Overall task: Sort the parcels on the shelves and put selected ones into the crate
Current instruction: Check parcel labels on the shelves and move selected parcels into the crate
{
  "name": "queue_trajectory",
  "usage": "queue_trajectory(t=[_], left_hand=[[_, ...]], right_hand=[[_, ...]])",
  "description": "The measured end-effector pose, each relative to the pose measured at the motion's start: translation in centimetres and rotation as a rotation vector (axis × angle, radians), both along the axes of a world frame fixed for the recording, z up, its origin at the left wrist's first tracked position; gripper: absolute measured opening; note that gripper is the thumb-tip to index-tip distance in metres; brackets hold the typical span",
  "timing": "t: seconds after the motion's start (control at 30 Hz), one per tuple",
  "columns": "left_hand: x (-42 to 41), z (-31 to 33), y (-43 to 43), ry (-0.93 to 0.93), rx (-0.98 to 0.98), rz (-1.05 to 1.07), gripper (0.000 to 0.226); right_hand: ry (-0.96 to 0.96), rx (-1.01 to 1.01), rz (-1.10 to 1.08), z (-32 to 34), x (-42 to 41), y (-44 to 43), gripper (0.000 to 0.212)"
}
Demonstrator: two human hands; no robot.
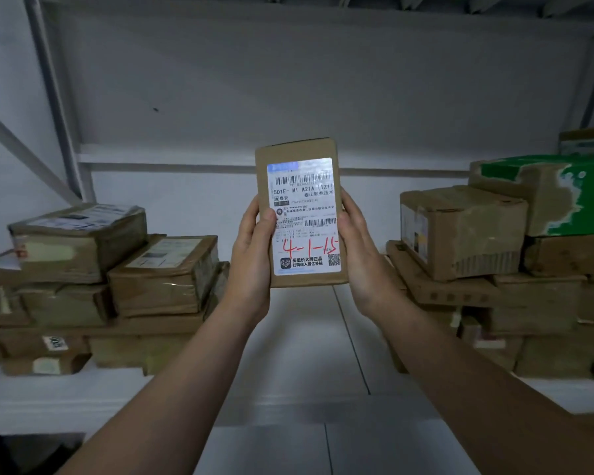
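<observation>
A small brown cardboard parcel (pixel 302 214) is held upright in the middle of the view, lifted clear of the shelf board (pixel 288 371) and facing the camera. Most of its front is covered by a white shipping label (pixel 304 186), on which barcodes, printed text and a QR code are seen, and "4-1-15" is written by hand in red across the lower part.

The parcel is gripped along its lower half by both hands. Its left edge is clasped by the left hand (pixel 251 265), with the thumb (pixel 267 217) laid over the front face at the edge of the label. Its right edge is clasped by the right hand (pixel 360 255), whose thumb (pixel 345 207) is pressed along that side; the other fingers of both hands are hidden behind the box. Both forearms are stretched forward from the bottom corners of the frame.

On the shelf board, well apart from the held parcel, two piles of taped brown boxes are stacked. The left stack (pixel 83 286) is built several layers high, with labelled boxes on top. The right stack (pixel 494 269) is likewise piled in layers and is topped by a green-printed box (pixel 563 193) with torn paper on its face. A bare strip of board is left between the two piles, directly below the parcel.

The bay is closed behind by a pale wall (pixel 288 97). A grey metal post (pixel 48 97) is seen at the left, and the dim underside of an upper shelf (pixel 288 5) is seen along the top.
</observation>
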State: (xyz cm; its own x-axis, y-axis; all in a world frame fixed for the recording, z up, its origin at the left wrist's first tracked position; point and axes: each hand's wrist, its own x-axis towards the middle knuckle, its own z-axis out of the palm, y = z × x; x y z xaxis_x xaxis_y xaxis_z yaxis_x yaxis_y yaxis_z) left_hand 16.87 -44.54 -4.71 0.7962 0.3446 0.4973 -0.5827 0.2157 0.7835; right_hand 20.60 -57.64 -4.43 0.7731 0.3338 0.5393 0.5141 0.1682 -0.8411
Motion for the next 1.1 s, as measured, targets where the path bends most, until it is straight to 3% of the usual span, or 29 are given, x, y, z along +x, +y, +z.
queue_trajectory(t=[0.3,0.5,0.57,0.7,0.77,0.9,1.1], left_hand=[[-0.4,-1.0,1.3,0.024,0.072,0.042,0.039],[-0.7,-1.7,1.5,0.264,0.309,0.389,0.053],[-1.6,-3.1,1.8,0.243,0.484,0.425,0.048],[-3.3,-8.5,3.1,0.109,0.942,0.401,0.080],[-3.6,-11.3,3.8,0.047,1.092,0.501,0.080],[-4.2,-14.0,4.7,-0.028,1.176,0.669,0.066],[-3.8,-15.2,5.3,0.017,1.499,0.717,0.047]], right_hand=[[0.058,0.022,0.051,-0.8,-0.5,1.1,0.046],[0.150,0.035,0.104,-2.9,-0.6,1.7,0.049],[0.201,0.055,0.043,-4.0,-0.7,2.2,0.047],[0.445,0.095,-0.104,-6.3,-1.1,3.4,0.036],[0.527,-0.006,-0.136,-7.2,-1.7,3.8,0.030],[0.428,-0.150,-0.193,-9.1,-2.7,4.7,0.029],[0.335,-0.104,-0.234,-12.3,-3.8,4.6,0.033]])
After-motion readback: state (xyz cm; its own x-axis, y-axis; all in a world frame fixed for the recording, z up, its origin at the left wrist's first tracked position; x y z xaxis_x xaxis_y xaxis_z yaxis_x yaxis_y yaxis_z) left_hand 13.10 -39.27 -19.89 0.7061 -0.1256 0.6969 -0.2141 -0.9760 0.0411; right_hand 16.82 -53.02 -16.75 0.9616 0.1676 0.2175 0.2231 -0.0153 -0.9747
